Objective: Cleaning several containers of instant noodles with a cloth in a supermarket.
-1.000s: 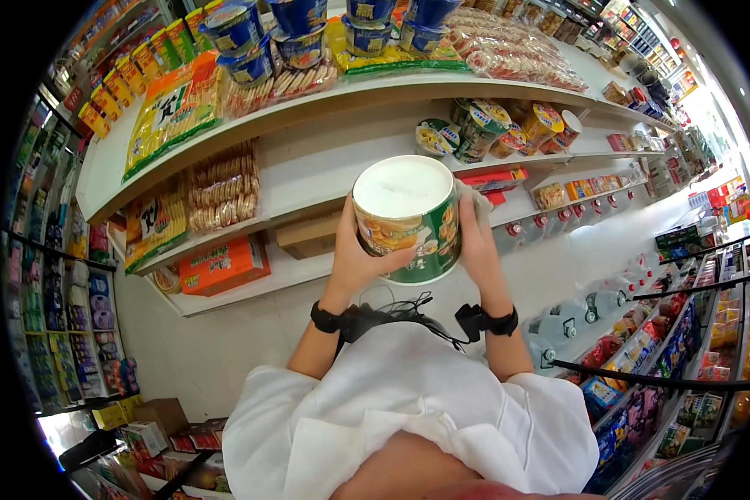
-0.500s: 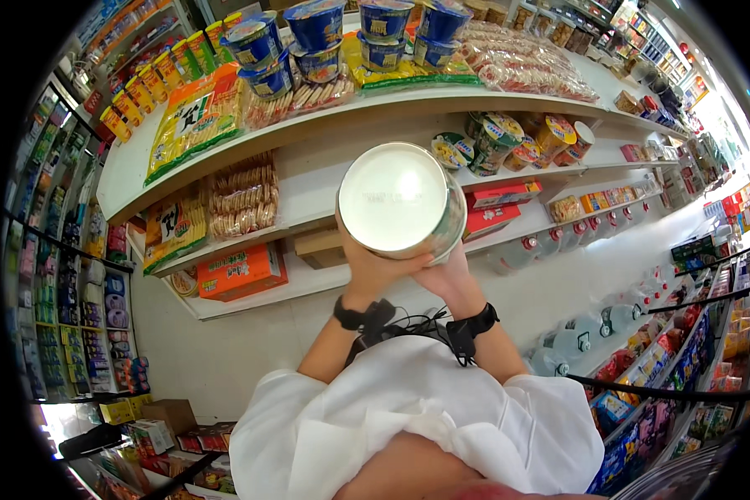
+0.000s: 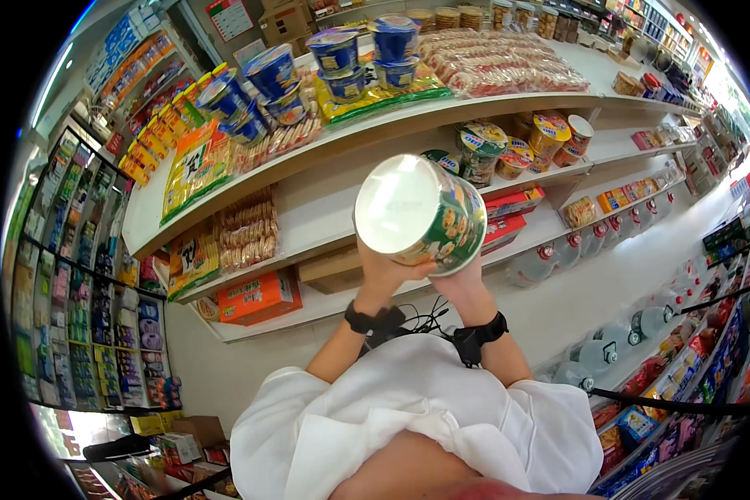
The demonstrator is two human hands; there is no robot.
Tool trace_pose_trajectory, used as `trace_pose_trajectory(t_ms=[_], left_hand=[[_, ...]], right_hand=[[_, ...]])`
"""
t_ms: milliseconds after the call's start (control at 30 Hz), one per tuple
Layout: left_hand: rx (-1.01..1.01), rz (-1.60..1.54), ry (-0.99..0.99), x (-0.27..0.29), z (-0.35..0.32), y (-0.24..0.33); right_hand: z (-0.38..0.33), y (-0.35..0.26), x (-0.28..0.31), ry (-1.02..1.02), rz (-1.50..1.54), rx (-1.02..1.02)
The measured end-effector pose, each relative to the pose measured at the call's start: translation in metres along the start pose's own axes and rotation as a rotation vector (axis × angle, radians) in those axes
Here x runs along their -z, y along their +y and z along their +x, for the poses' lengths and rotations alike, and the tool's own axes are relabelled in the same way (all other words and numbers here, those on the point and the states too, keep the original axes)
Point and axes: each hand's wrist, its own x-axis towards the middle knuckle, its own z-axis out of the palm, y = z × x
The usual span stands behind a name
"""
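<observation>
A large instant noodle cup (image 3: 450, 225) is held up in front of my chest, tilted so that its round white base faces me. Its side is green with a printed food picture. My left hand (image 3: 389, 268) grips it from the near left, thumb across the lower side. From below on the right, my right hand (image 3: 462, 282) also closes on it; most of those fingers are hidden behind the cup. Black bands circle both wrists. Just beyond the cup, several similar noodle cups (image 3: 482, 150) stand on the middle shelf.
A white shelf unit (image 3: 325, 158) curves ahead of me. Its top carries stacked blue noodle cups (image 3: 335, 62), yellow packets (image 3: 198, 167) and wrapped snacks (image 3: 500, 62). An orange box (image 3: 261, 298) sits low at left. Large water bottles (image 3: 600, 352) line the floor at right.
The cup has tipped to the right, showing more of its green side. Both hands have shifted slightly right with it, still gripping. The shelves appear shifted and rotated in view.
</observation>
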Motion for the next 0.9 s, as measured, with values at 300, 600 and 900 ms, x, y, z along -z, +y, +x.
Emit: trace_pose_trajectory(t_ms=[300, 600, 900], left_hand=[[-0.074, 0.302, -0.126, -0.052, 0.050, -0.004], [0.825, -0.646, -0.130, -0.151, 0.040, -0.023], [1.226, -0.972, -0.272, -0.126, 0.081, -0.067]], right_hand=[[-0.036, -0.092, -0.008, -0.077, -0.006, 0.230], [0.001, -0.145, 0.043, 0.269, -1.006, 1.075], [0.003, -0.185, 0.035, -0.037, -1.258, 0.809]])
